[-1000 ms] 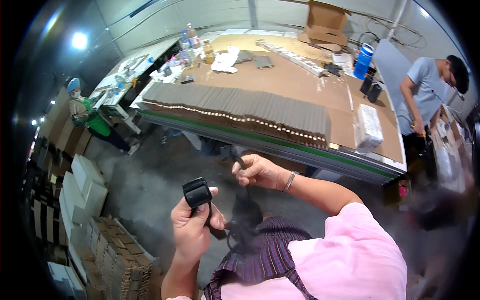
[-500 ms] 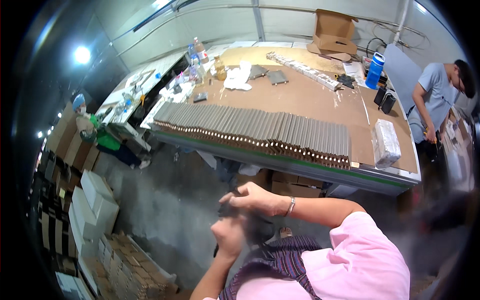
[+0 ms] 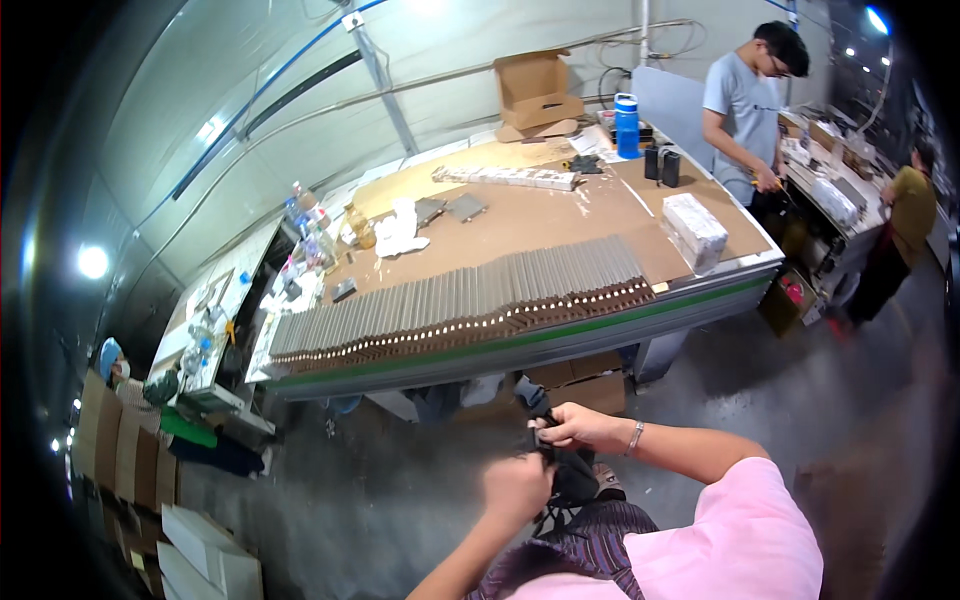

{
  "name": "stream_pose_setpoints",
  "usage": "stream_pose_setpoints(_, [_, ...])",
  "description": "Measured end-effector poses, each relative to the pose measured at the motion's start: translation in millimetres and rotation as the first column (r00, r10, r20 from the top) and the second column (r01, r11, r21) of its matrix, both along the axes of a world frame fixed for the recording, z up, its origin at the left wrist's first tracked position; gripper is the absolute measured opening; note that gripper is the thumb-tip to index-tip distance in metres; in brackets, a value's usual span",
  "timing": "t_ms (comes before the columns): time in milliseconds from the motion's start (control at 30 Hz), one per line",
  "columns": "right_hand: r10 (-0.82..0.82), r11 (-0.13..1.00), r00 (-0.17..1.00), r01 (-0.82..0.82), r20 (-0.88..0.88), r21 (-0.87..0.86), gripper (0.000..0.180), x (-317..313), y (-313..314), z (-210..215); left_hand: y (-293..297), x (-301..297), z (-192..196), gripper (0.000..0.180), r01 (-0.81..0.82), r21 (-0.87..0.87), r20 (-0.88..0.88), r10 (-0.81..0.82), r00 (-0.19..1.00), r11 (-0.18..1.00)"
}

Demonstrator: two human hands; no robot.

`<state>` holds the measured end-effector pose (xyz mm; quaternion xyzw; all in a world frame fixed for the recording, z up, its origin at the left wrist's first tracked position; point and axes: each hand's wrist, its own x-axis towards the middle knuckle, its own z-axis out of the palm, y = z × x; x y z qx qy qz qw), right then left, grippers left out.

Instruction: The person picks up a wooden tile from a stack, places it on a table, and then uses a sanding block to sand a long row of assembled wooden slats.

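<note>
Low in the frame's centre, both hands meet on a small black strapped device. The right hand pinches its top with curled fingers, apparently to steady it; the left hand is closed around its lower side, below the long brown-topped worktable.

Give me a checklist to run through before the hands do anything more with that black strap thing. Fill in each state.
1. Both hands on the black device: ok, left hand and right hand meet at it.
2. Grip firm: cannot tell, the left hand is blurred.
3. Strap free of tangles: cannot tell, it is mostly hidden behind the hands.
4. Clear of the table: ok, the hands are in front of and below its edge.
5. Row of grey strips undisturbed: ok, lined up along the table edge.
6. Other people clear: ok, the person in grey stands at the far end.
</note>
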<state>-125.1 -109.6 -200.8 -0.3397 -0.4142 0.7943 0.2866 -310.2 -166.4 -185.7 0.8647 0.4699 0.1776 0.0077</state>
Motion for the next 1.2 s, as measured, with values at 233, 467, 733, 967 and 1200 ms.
stream_pose_setpoints(233, [-0.135, 0.991, 0.978, 0.134, 0.161, 0.016, 0.01, 49.1, -32.7, -17.1, -25.1, -38.3, -23.2, 0.041, 0.341, -0.336, -0.003, -0.363, 0.932, 0.878])
stream_pose_setpoints(467, [-0.079, 0.99, 0.981, 0.055, 0.179, 0.132, 0.013, 114.1, -42.2, 17.2, -39.9, -143.4, -58.1, 0.041, 0.039, -0.626, -0.17, -0.185, 0.968, 0.779])
stream_pose_setpoints(733, [0.064, 0.993, 0.854, -0.108, 0.517, 0.056, 0.008, 190.8, -88.5, -21.5, -73.0, -191.3, -96.2, 0.043, -0.31, -0.819, -0.478, -0.276, 0.834, 0.483])
stream_pose_setpoints(967, [0.298, 0.937, 0.712, -0.346, 0.636, -0.052, 0.029, 228.5, -167.1, -109.5, -64.6, -135.4, -92.1, 0.04, -0.189, -0.84, -0.278, -0.105, 0.955, 0.508])
stream_pose_setpoints(1200, [0.391, 0.897, 0.643, -0.428, 0.658, -0.114, 0.03, 220.6, -286.5, -166.2, -41.5, -75.3, -85.9, 0.038, -0.002, -0.804, 0.033, 0.048, 0.998, 0.595])
